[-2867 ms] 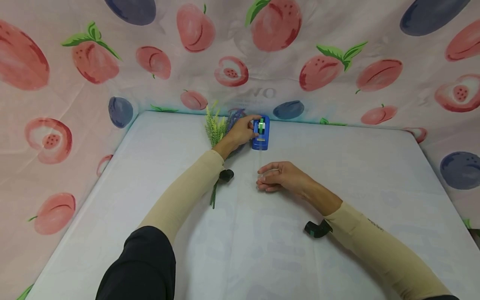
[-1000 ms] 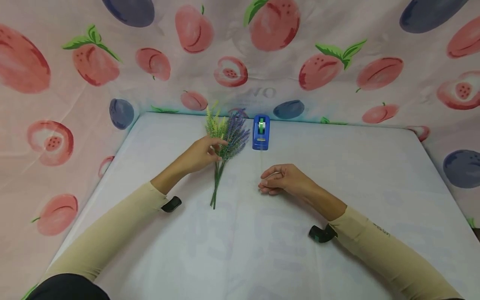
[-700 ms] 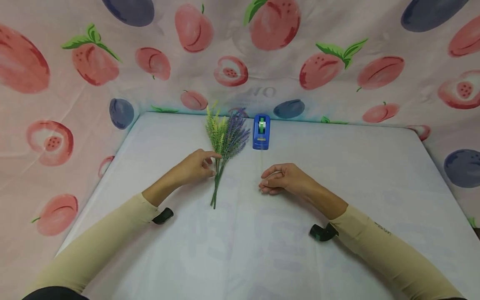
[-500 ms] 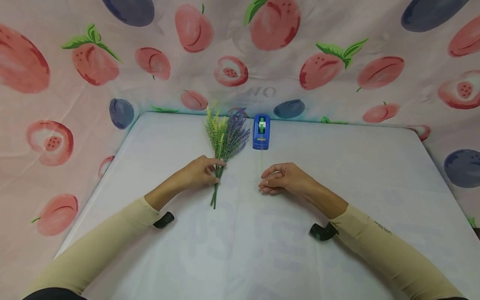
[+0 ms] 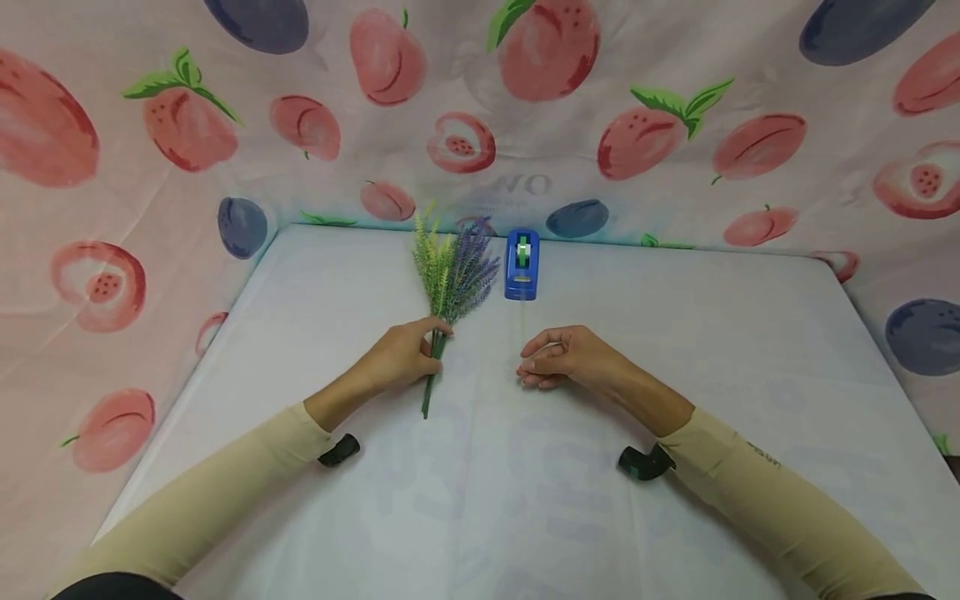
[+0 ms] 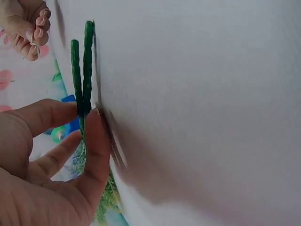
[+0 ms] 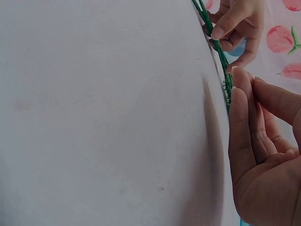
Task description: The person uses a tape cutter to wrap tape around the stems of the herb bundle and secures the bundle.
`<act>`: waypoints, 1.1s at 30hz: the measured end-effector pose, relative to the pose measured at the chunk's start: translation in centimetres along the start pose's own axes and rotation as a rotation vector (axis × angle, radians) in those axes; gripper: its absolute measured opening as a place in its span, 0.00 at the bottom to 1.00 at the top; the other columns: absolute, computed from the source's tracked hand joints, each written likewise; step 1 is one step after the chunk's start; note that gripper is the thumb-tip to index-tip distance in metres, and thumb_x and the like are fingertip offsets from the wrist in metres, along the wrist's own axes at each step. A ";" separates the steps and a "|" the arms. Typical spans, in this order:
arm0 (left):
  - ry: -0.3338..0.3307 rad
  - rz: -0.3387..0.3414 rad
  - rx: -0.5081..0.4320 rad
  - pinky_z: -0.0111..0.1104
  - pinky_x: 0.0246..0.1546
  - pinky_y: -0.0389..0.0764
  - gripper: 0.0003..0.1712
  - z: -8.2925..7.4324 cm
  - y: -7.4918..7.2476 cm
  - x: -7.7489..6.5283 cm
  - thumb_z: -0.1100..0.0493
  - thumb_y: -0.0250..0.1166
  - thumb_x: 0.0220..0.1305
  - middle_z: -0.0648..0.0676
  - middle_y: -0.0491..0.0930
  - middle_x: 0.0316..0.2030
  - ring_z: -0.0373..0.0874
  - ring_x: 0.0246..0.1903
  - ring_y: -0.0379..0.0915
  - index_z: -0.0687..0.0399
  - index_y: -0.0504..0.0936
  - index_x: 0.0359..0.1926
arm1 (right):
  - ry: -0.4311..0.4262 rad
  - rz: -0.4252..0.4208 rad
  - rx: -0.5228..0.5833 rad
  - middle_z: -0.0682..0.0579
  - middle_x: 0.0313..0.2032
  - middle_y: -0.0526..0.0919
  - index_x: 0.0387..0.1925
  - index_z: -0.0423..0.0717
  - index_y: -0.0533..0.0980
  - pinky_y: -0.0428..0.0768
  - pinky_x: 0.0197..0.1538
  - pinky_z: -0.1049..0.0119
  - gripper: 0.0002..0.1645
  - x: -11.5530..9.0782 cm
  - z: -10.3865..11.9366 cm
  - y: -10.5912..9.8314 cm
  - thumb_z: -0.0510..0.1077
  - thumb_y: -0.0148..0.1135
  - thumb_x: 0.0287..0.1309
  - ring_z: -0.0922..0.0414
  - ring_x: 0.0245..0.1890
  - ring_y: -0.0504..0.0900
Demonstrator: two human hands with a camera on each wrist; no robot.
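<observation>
- Pinched narrowly between thumb and fingers of left hand point(image 5: 401, 354): thin green stems point(image 5: 428, 392) of a bunch of artificial yellow-green and purple flower sprigs point(image 5: 456, 271).
- Spread beyond those fingers, toward the back edge of the white cloth-covered tabletop point(image 5: 480, 508): flower heads; poking out nearer the wearer: stem ends, two showing in left wrist view.
- Narrow too at right hand point(image 5: 573, 358): fingertips drawn together on end of clear, thin strip of adhesive tape point(image 5: 522, 327); faint in head view, pale at fingertips in left wrist view.
- Straight beyond right fingertips: blue, oblong tape dispenser point(image 5: 522, 268) with green-centred roll point(image 5: 523, 251); just beside purple heads, apart from both hands.
- In the way between right fingers and dispenser: tape strip, hard to make out against white.
- Blocked by left fingers: middle of stems in left wrist view, also part of dispenser. Partly covered by right fingers in right wrist view: green of bunch.
- Behind everything, past flower heads: pale pink fabric backdrop point(image 5: 540, 146) printed with peaches and dark blue fruit.
- Back from fingers, at each wrist: black curved mount, left point(image 5: 340, 451) and right point(image 5: 642, 463), beside beige sleeves point(image 5: 217, 483).
</observation>
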State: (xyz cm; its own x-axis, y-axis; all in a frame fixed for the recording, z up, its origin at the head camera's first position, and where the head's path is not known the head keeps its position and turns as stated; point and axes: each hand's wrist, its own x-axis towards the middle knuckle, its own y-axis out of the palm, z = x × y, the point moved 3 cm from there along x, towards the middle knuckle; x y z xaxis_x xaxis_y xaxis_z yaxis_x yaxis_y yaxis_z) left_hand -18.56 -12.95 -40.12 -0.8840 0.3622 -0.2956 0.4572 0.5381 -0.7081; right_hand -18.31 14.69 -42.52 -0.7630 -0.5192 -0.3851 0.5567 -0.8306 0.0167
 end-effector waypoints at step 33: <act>-0.011 0.361 -0.880 0.50 0.47 0.85 0.31 1.7 -0.8 -1.4 0.67 0.60 0.72 0.67 0.73 0.57 0.50 0.45 0.82 0.65 0.63 0.72 | 0.039 -0.013 0.000 0.40 0.43 0.89 0.57 0.28 0.73 0.86 0.42 0.64 0.20 0.0 0.2 0.2 0.34 0.63 0.67 0.53 0.40 0.90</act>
State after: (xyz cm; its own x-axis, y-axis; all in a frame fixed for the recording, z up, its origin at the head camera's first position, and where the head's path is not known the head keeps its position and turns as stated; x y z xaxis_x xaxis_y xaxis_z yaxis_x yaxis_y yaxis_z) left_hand -17.81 -15.16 -40.23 -0.6741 0.6138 -0.4109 0.6083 0.7769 0.1626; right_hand -18.25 14.45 -42.37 -0.7566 -0.5002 -0.4212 0.5468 -0.8372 0.0119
